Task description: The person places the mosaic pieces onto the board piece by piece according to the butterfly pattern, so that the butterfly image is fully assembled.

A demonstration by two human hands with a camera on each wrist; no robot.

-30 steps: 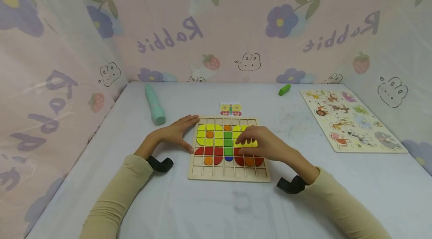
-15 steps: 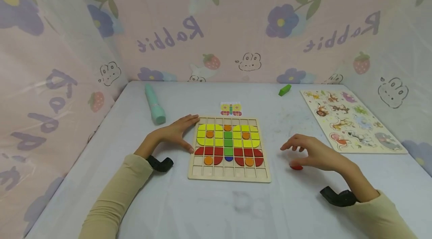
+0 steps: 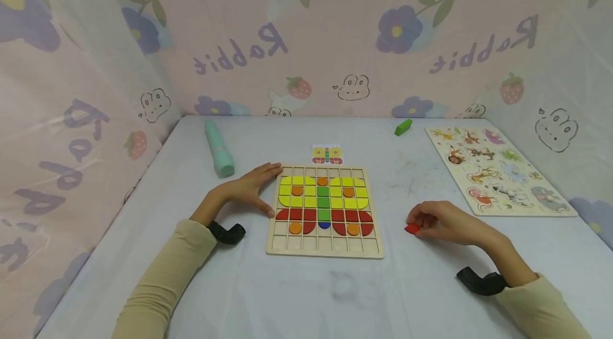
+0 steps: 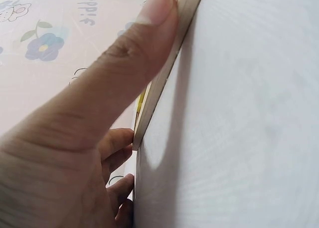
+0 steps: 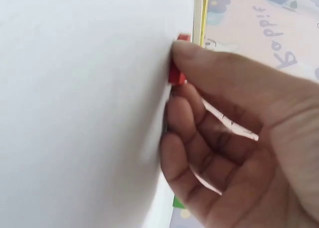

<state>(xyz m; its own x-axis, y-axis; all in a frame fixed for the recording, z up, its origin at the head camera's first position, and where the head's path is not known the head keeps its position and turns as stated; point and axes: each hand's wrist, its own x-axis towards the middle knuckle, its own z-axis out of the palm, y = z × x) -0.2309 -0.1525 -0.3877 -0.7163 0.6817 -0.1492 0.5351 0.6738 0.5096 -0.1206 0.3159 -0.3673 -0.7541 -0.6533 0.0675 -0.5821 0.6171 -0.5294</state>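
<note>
A wooden grid board lies on the table with flat yellow, red, green, orange and blue pieces forming a butterfly. My left hand rests at its left edge, thumb and fingers spread apart. In the left wrist view the thumb lies against the board's rim. To the right of the board, my right hand pinches a small red piece close to the tabletop. The right wrist view shows the thumb over this red piece, the other fingers curled; part of the piece is hidden.
A small butterfly picture card lies just behind the board. A mint-green tapered object is at the back left, and a green piece at the back right. An animal puzzle board lies far right.
My right hand has left the board's right side and moved right to the red piece on the table, its fingers closing onto it. The left hand has stayed in place.
</note>
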